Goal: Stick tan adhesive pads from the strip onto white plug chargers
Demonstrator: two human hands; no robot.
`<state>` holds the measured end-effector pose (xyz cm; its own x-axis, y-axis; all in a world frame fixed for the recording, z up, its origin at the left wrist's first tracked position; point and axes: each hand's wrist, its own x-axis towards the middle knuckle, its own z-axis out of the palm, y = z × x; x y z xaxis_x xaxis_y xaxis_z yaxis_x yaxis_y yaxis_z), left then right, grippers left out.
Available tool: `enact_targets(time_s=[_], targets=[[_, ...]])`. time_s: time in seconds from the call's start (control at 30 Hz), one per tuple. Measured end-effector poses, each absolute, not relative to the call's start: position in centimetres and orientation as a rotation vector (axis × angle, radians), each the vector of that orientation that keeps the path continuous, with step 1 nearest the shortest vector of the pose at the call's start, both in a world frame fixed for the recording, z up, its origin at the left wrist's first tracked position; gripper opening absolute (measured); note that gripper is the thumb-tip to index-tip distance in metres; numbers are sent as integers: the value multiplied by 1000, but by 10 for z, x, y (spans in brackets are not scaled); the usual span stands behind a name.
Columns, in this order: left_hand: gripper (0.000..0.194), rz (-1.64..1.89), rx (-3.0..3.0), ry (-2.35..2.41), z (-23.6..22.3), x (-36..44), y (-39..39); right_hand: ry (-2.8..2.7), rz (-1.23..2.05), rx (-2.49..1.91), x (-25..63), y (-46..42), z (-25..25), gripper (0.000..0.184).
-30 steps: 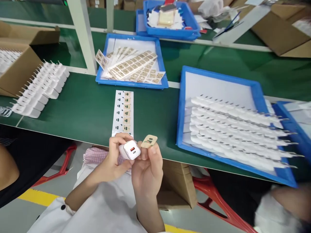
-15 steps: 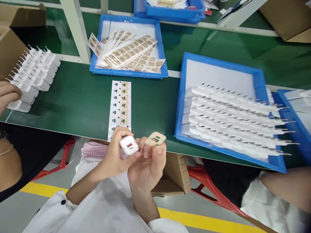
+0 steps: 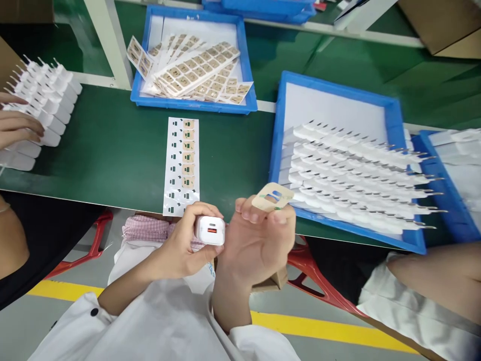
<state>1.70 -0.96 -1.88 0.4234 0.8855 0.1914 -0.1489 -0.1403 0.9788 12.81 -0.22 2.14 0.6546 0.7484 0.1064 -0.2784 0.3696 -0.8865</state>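
Note:
My left hand (image 3: 184, 248) is closed around a white USB charger (image 3: 211, 230), its port face with a red slot and a narrow slot turned up towards me. Between the thumb and fingers of my right hand (image 3: 259, 245) is a beige sticker (image 3: 272, 196) with cut-out openings, held by its lower edge. The two hands are close together in front of the table edge, the sticker apart from the charger. Beyond them on the table lies a sticker sheet (image 3: 181, 165), with beige stickers along part of its right column and bare backing elsewhere.
A blue tray (image 3: 195, 106) at the back holds several sticker sheets. On the right, another blue tray (image 3: 277, 145) carries rows of white chargers (image 3: 349, 175) with metal prongs up. At far left a co-worker's hand (image 3: 18, 125) touches more white chargers (image 3: 56, 108). A white post (image 3: 108, 45) stands behind.
My right hand has moved right and up with the sticker, away from the charger. The charger has turned in my left hand and shifted slightly right. The co-worker's hand has moved onto the chargers.

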Motion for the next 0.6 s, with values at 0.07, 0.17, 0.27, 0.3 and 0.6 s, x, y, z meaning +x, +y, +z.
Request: enact_targets(time_s=[0.07, 0.17, 0.27, 0.3, 0.6], targets=[[38, 1093, 1398, 671, -20, 15, -8, -594, 829, -997, 129, -13, 22, 39], [38, 1190, 1466, 579, -22, 12, -2, -639, 1075, -999, 128, -31, 23, 33], [41, 1226, 1533, 528, -20, 9, 6, -644, 1164, -1003, 123, -42, 22, 35], [42, 1212, 1554, 536, -19, 8, 7, -643, 1161, -1012, 122, -44, 21, 37], [41, 1167, 1666, 597, -16, 5, 7, -602, 1169, -1021, 118, -43, 18, 33]])
